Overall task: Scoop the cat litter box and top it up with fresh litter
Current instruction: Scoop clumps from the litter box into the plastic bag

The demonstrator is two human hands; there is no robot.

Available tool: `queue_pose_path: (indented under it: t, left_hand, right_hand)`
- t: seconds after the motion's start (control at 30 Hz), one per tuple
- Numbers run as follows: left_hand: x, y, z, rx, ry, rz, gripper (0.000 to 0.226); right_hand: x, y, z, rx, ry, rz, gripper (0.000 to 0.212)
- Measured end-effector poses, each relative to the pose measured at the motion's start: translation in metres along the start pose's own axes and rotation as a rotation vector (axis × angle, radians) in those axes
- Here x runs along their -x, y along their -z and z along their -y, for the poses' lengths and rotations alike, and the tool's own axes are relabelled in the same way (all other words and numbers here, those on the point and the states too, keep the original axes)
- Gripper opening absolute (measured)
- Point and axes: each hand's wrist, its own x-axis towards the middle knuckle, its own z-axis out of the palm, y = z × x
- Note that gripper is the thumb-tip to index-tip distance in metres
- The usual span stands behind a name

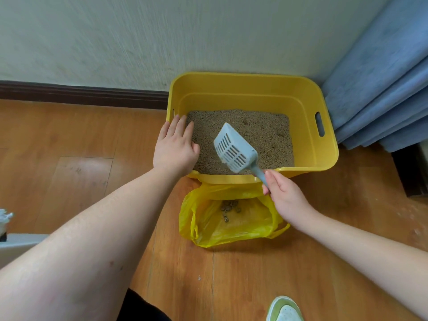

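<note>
Right now the right hand (pixel 283 189) pinches the scoop (pixel 234 148) handle, its empty blade over the litter box (pixel 308 107); the left hand (pixel 174 147) lies flat, fingers straight, on the box's left rim. A careless flick could scatter litter — missing the yellow bag (pixel 231 224) on the floor at the near wall.

No readable text

No words, labels, brand marks, numbers or signs can be read on any surface in this view; every visible surface is plain.
</note>
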Motion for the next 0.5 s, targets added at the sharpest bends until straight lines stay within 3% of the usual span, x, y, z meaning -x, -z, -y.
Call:
queue_pose_path:
  t: [0.27,0.4,0.5]
  left_hand:
    - [0.000,0.000,-0.001,0.001,0.003,-0.012,0.060]
    - [0.000,0.000,0.000,0.009,0.017,-0.015,0.059]
    - [0.000,0.000,-0.001,0.009,0.018,-0.015,0.061]
  right_hand:
    - [-0.056,0.012,0.045,0.555,-0.278,0.182,0.032]
    - [-0.077,0.003,0.056,0.827,-0.324,0.335,0.032]
    - [-0.090,-0.014,0.053,0.929,-0.415,0.304,0.031]
